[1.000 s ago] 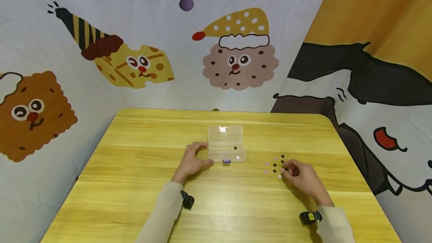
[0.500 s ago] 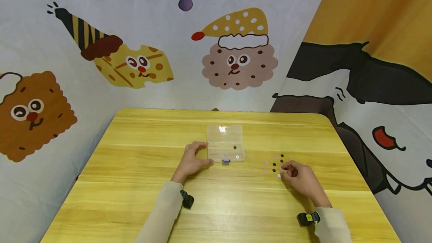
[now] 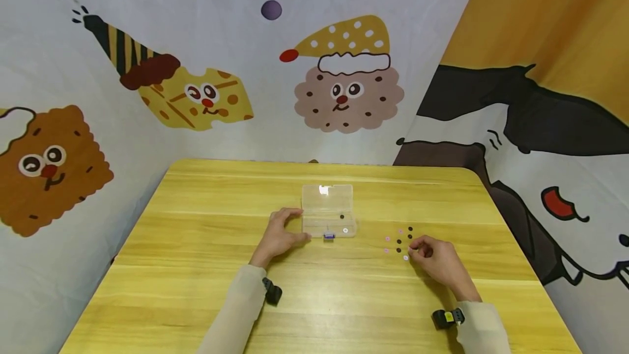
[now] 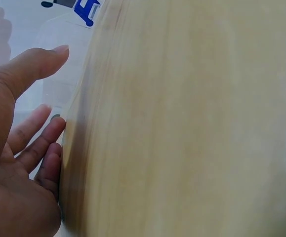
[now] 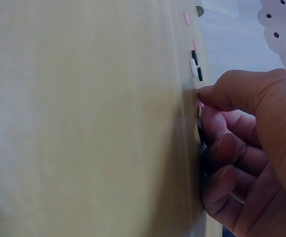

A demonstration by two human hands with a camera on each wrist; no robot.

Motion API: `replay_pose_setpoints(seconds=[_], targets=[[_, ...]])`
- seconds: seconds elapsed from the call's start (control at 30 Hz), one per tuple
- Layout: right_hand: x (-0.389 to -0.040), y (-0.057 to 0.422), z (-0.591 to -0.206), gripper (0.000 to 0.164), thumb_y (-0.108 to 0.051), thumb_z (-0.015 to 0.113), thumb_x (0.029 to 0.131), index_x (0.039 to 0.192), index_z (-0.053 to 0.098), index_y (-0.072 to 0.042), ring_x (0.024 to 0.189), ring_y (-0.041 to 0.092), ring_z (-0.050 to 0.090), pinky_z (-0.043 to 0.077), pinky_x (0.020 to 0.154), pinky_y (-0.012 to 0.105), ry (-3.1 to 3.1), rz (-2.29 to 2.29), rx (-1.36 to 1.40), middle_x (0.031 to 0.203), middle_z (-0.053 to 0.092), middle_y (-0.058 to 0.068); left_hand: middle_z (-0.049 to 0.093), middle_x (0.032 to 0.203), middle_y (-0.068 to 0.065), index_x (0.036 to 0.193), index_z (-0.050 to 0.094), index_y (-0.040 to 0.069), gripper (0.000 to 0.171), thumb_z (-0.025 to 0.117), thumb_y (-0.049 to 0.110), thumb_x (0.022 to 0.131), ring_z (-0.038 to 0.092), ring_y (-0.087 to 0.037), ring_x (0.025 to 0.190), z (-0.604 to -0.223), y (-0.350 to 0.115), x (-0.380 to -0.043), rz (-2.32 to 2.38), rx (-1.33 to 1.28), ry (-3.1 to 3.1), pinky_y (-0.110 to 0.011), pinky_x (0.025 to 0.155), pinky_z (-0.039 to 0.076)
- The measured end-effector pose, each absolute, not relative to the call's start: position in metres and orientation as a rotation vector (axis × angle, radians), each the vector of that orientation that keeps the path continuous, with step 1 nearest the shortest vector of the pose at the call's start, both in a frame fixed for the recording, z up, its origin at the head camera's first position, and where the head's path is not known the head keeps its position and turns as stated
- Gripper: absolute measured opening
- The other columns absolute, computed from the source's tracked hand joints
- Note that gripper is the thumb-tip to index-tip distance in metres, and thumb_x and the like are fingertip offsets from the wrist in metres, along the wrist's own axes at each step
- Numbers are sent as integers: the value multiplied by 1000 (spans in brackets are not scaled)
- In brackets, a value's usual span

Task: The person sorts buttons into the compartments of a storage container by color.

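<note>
In the head view my left hand [image 3: 281, 235] rests at the left side of a clear plastic box [image 3: 326, 199] with its lid raised. Its thumb lies by the front corner and a finger by the left edge; in the left wrist view the fingers are loosely extended. Inside the box are a black button [image 3: 342, 216] and a white button [image 3: 345, 230]. To the right, my right hand [image 3: 439, 260] is low over the table among small buttons. Its thumb and forefinger pinch a pink button [image 5: 201, 104], mostly hidden by the fingertips.
Left of my right hand lie several loose buttons: black ones [image 3: 399, 241], pink ones [image 3: 387, 239] and a white one [image 3: 405, 258]. A blue latch [image 3: 328, 237] juts from the box front. The wooden table [image 3: 236, 184] ends at a cartoon-printed cloth [image 3: 275, 97].
My right fingertips have moved slightly left and come together on the pink button. A black button beside it is now hidden by the fingers. The left hand and box stay in place.
</note>
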State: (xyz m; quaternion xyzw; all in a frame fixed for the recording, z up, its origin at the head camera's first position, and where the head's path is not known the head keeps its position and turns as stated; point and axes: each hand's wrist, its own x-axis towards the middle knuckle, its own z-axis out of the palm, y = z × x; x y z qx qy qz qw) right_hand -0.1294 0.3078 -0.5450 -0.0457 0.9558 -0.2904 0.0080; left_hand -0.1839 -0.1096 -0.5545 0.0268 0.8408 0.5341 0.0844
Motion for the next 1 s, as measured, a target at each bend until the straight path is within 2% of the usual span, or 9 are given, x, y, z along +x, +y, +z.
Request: replay_pose_setpoints(seconds=[0.53,1.0], targets=[[-132,304,-543,9,-20,73,94,97,72,-11,67,7,52,42,57,20,2987,-871,-103,78,64,-3,59,140,-1,137,62,20,67,91,27,77,42,-27,134,-557,-111,-185,1590,107,2528,-56,119,34],[-133,304,-543,9,-19,72,95,96,72,-10,65,9,52,43,54,21,2955,-869,-75,77,64,-2,59,139,0,136,63,21,67,91,26,77,41,-26,134,-559,-109,-185,1599,106,2522,-55,120,33]])
